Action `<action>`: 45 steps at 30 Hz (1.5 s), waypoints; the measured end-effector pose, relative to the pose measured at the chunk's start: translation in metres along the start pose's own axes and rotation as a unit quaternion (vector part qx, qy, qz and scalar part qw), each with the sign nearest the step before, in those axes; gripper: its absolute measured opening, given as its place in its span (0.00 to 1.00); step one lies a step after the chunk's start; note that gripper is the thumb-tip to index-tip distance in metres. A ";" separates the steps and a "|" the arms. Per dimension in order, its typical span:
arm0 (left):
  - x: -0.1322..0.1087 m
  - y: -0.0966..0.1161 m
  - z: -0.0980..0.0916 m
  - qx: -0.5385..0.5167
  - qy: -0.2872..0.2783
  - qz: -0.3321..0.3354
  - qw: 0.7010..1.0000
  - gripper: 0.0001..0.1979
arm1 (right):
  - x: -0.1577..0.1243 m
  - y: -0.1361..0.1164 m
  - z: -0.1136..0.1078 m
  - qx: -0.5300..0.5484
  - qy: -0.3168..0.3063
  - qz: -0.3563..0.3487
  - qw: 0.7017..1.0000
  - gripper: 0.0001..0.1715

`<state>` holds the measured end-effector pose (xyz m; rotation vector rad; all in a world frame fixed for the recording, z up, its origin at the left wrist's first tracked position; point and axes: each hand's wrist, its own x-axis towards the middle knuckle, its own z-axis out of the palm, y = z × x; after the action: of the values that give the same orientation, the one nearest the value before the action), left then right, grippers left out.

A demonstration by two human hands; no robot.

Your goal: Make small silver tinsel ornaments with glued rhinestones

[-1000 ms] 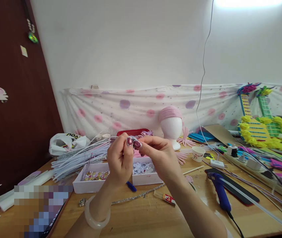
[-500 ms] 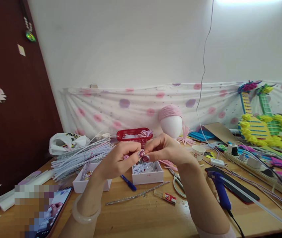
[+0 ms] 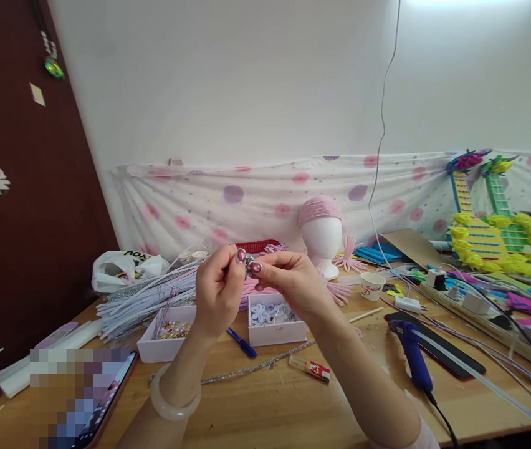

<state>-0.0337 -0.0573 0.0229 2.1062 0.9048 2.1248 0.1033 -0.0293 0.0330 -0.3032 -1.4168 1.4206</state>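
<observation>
Silver glittery piece (image 3: 248, 265), held in the air between my two hands, above and behind the gap between two white boxes, the left (image 3: 156, 353) holding gems and the right (image 3: 277, 335) holding white flower shapes. My left grip (image 3: 220, 288) is narrow, its thumb pressed toward the curled fingers on one side of the piece; my right grip (image 3: 296, 282) is equally narrow, thumb and fingertips closed on the other side. Fingers cover most of the piece, so its exact form cannot be told. For good control, I should let one pinch serve as a steady anchor while the other makes small, even turns, pressing lightly so that the glittery surface is not crushed. Opening the fingers slightly would give a clearer view. Lower down, a silver tinsel stem (image 3: 235, 373) lies across the worktop (image 3: 265, 418) near a blue pen (image 3: 241, 343); my forearms should stay above both. To the right, a blue glue gun (image 3: 412, 358) rests well apart from my hands.
</observation>
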 end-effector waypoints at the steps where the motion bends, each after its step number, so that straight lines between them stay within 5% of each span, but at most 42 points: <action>1: -0.002 0.000 0.003 0.002 0.034 0.003 0.999 0.18 | -0.001 0.003 0.005 0.019 0.016 -0.014 1.000 0.11; 4: -0.007 0.000 0.009 0.048 0.098 0.054 0.993 0.17 | -0.004 0.006 0.014 0.040 0.032 -0.035 0.998 0.09; 7: -0.009 -0.001 0.012 0.080 0.102 0.095 0.987 0.16 | -0.008 0.005 0.018 0.049 0.040 -0.027 0.998 0.10; 15: -0.009 -0.008 0.019 0.075 0.087 0.054 0.992 0.14 | -0.007 0.008 0.024 0.074 0.102 -0.048 0.991 0.15; 21: 0.005 0.000 0.000 0.088 -0.120 0.053 0.987 0.14 | -0.003 -0.016 -0.010 -0.108 0.037 -0.070 0.991 0.14; 26: 0.015 0.006 -0.015 0.060 -0.324 -0.026 0.944 0.16 | -0.008 -0.036 -0.035 -0.272 -0.080 -0.017 0.959 0.12; 29: 0.017 0.008 -0.016 0.026 -0.380 -0.072 0.922 0.18 | -0.009 -0.038 -0.039 -0.336 -0.128 -0.017 0.933 0.08; 36: 0.018 0.002 -0.014 -0.041 -0.306 -0.060 0.949 0.16 | -0.009 -0.036 -0.035 -0.283 -0.099 -0.006 0.954 0.15; 45: 0.010 -0.006 -0.005 -0.140 -0.133 -0.084 0.978 0.15 | -0.011 -0.021 0.000 -0.172 0.049 -0.136 0.974 0.15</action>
<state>-0.0416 -0.0505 0.0301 2.0264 0.6803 1.7206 0.1179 -0.0429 0.0451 -0.3767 -1.5549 0.9251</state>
